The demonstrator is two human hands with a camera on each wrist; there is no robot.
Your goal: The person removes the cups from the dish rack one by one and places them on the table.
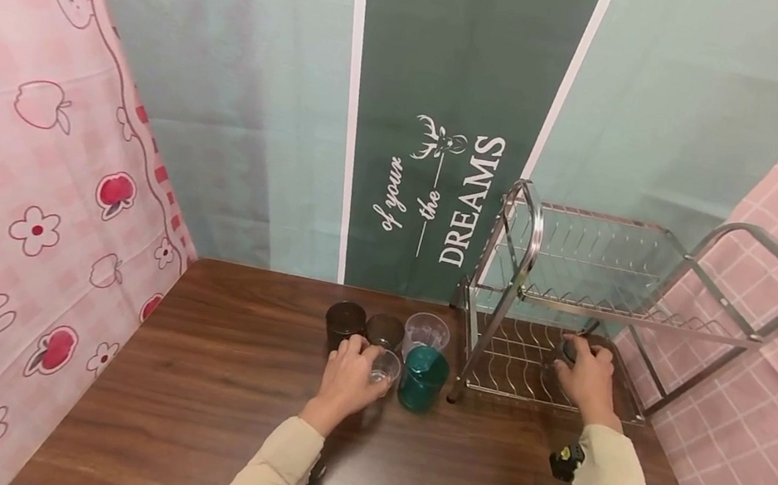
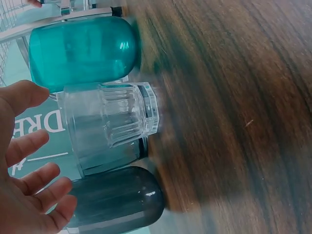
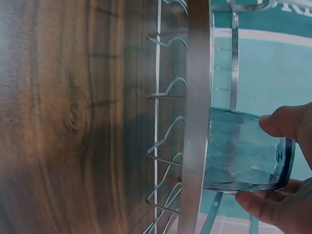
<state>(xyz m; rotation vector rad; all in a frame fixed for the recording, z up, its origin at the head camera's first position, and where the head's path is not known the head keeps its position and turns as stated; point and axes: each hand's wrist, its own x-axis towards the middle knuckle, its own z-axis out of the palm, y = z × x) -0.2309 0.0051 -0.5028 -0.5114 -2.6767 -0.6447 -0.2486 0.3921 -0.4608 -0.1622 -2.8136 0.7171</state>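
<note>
My left hand (image 1: 346,377) is at the rim of a clear ribbed cup (image 2: 122,114), which stands upright on the table; its fingers (image 2: 36,178) are spread and loosely bent around the upper end. A teal cup (image 1: 423,382) stands right beside the clear one. Behind and to the left are two dark cups (image 1: 346,318) and another clear cup (image 1: 427,330). Over on the right, my right hand (image 1: 588,377) holds a bluish-grey glass (image 3: 239,151) between thumb and fingers. This glass is on the rack's lower tier, its thick dark end uppermost.
The two-tier metal dish rack (image 1: 637,320) stands at the table's right, its upper tier above my right hand. A front rail (image 3: 195,117) crosses before the glass. Brown wooden table (image 1: 202,382) extends to the left. Printed cloths (image 1: 463,52) hang around it.
</note>
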